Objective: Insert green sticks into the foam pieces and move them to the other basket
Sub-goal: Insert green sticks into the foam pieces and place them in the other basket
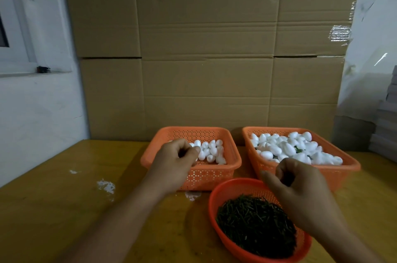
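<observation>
Two hands work your desk (64, 209): the left hand (178, 159) curls over the left basket (206, 176), apparently picking foam pieces (209, 151); the right hand (300, 187) hovers, fingers curled, contents unclear, above the stick bowl (234, 189), finished pieces piling in the right basket (335, 174).

Head cam, wide-angle, facing fwd and down, close over table (53, 209)
</observation>
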